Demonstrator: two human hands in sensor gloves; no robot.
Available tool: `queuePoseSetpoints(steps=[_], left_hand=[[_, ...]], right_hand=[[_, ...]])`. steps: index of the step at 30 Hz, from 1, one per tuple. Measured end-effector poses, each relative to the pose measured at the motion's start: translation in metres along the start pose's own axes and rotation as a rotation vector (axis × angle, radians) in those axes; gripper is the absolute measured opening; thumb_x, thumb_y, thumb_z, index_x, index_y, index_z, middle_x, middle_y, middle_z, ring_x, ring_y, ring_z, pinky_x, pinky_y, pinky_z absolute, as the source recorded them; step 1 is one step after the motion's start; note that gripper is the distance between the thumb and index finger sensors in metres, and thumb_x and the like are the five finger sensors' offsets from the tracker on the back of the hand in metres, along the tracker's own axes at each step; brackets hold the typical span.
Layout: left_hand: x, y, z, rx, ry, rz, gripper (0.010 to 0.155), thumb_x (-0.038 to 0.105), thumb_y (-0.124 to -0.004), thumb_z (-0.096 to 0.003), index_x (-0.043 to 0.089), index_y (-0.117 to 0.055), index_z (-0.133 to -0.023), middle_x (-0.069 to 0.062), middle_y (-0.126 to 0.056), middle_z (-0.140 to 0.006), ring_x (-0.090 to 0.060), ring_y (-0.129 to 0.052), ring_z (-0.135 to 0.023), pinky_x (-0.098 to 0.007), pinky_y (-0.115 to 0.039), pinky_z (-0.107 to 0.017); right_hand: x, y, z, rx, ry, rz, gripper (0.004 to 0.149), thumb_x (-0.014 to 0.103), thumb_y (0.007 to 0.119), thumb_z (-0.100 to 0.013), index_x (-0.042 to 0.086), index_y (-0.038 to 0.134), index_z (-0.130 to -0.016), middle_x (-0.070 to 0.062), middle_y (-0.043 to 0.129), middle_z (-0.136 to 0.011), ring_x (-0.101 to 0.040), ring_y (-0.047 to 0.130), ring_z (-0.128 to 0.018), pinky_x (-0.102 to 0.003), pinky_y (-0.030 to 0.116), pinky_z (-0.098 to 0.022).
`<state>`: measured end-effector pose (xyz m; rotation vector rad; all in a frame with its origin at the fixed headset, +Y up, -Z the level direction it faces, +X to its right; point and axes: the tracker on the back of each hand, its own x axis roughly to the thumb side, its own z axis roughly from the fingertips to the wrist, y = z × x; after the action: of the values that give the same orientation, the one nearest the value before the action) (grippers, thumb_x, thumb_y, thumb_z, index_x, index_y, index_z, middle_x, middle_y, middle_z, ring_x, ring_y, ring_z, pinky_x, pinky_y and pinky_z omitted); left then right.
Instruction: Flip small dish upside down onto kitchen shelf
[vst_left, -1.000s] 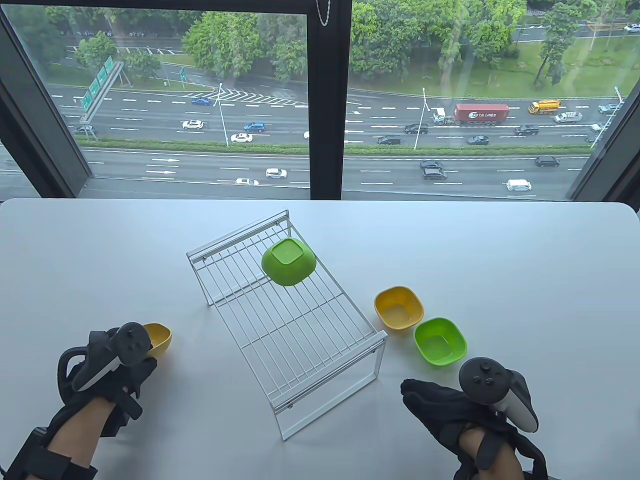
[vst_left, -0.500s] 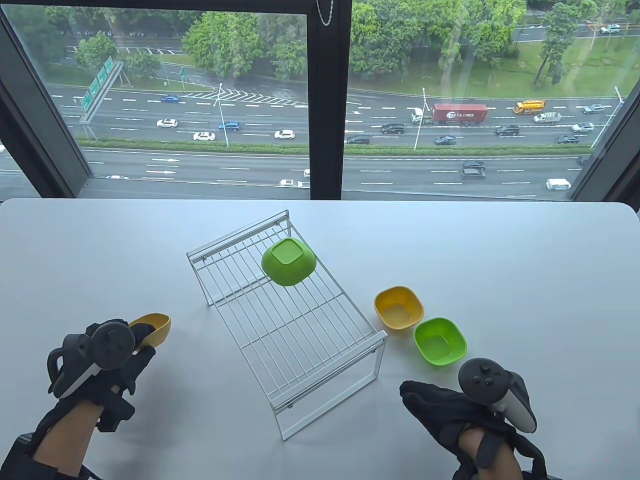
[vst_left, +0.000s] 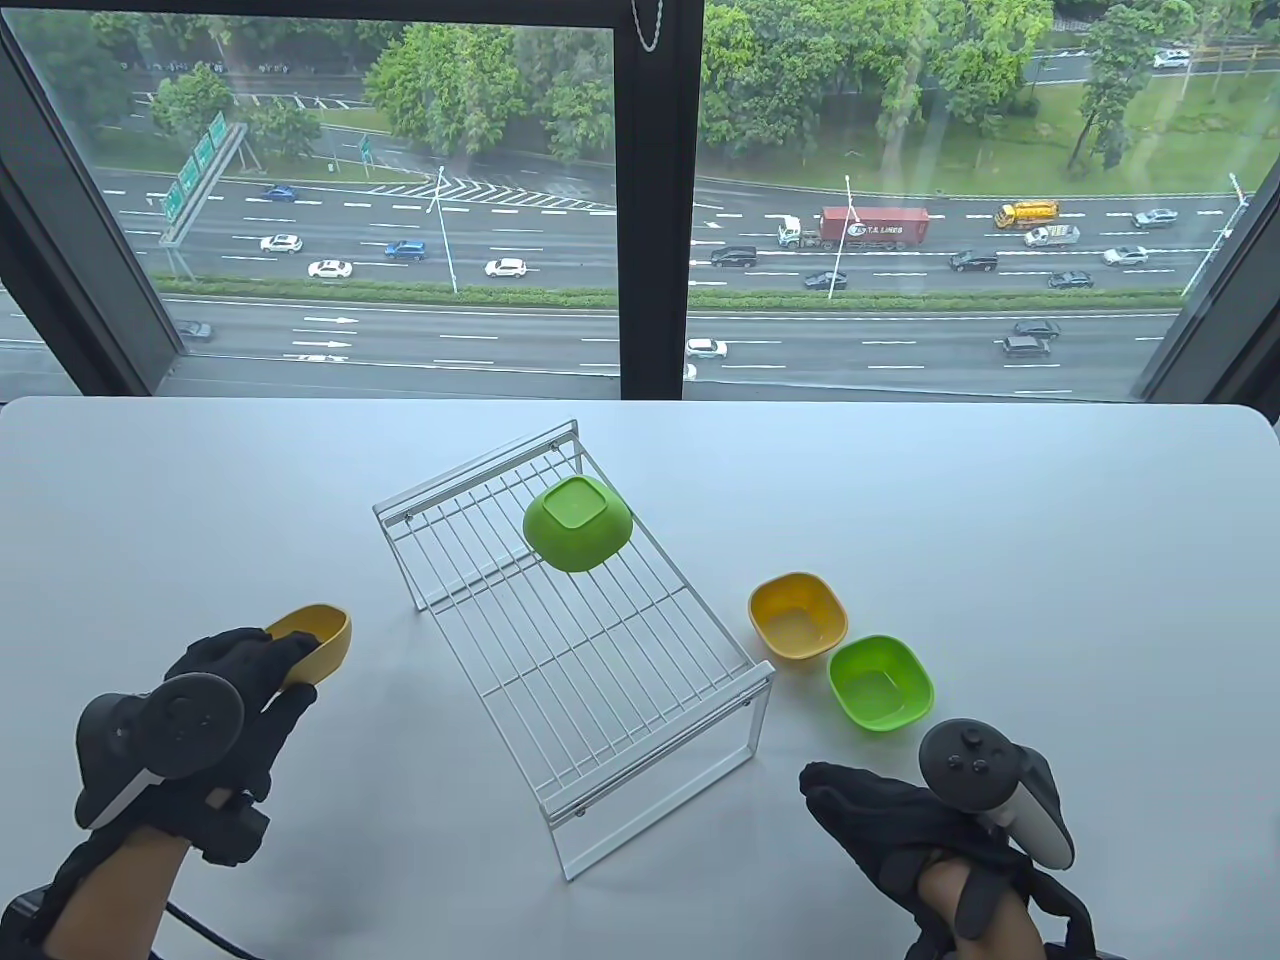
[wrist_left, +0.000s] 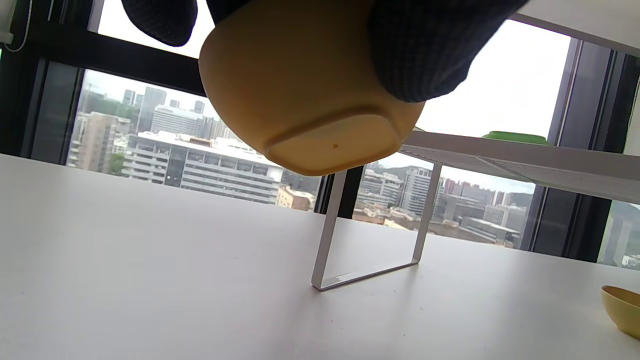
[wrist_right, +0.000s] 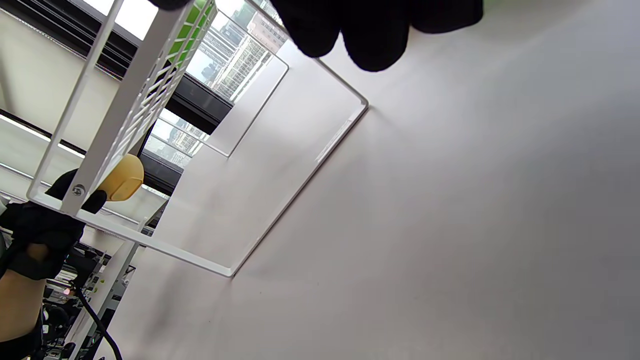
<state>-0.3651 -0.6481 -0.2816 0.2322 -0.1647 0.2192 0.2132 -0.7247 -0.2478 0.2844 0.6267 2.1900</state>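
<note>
My left hand (vst_left: 235, 670) grips a small yellow dish (vst_left: 318, 642) and holds it above the table, left of the white wire shelf (vst_left: 580, 650). In the left wrist view the dish's underside (wrist_left: 310, 100) fills the top, with my fingers (wrist_left: 420, 50) around it. It also shows in the right wrist view (wrist_right: 122, 177). A green dish (vst_left: 577, 522) lies upside down on the shelf's far end. My right hand (vst_left: 880, 810) rests flat on the table near the shelf's front right corner, holding nothing.
An upright yellow dish (vst_left: 797, 615) and an upright green dish (vst_left: 880, 682) sit on the table right of the shelf. The shelf's leg frame (wrist_left: 350, 240) stands ahead in the left wrist view. A window runs behind the table's far edge.
My left hand has lifted the yellow dish off the table and carried it slightly up and away, tilting it. The right hand has stayed still.
</note>
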Motion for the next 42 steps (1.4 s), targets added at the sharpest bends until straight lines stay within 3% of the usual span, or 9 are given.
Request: queuePoseSetpoints(steps=[9,25,42], left_hand=[[0.007,0.0,0.002,0.025,-0.035,-0.018,0.055,0.034,-0.085,-0.0401,0.023,-0.078,-0.093,0.003,-0.097,-0.078,-0.028,-0.086,-0.089,-0.064,-0.069,-0.073],[0.019,0.0,0.006,0.06,-0.117,-0.049,0.055,0.033,-0.083,-0.0398,0.021,-0.078,-0.093,0.004,-0.096,-0.076,-0.027,-0.088,-0.085,-0.062,-0.07,-0.073],[0.03,-0.009,0.004,0.027,-0.184,-0.057,0.063,0.033,-0.071,-0.0469,0.029,-0.052,-0.107,0.004,-0.079,-0.09,-0.03,-0.072,-0.095,-0.068,-0.063,-0.074]], right_hand=[[0.001,0.0,0.001,0.0,-0.006,0.008,0.074,0.063,0.06,-0.052,0.012,0.057,-0.106,-0.022,0.059,-0.11,-0.05,0.049,-0.099,-0.067,0.037,-0.07],[0.006,0.0,0.001,-0.012,-0.039,0.038,0.075,0.064,0.059,-0.053,0.013,0.053,-0.108,-0.022,0.057,-0.111,-0.049,0.047,-0.099,-0.067,0.036,-0.07],[0.011,0.001,-0.001,-0.032,-0.087,0.056,0.076,0.064,0.059,-0.053,0.013,0.049,-0.109,-0.022,0.053,-0.112,-0.05,0.043,-0.1,-0.068,0.034,-0.07]])
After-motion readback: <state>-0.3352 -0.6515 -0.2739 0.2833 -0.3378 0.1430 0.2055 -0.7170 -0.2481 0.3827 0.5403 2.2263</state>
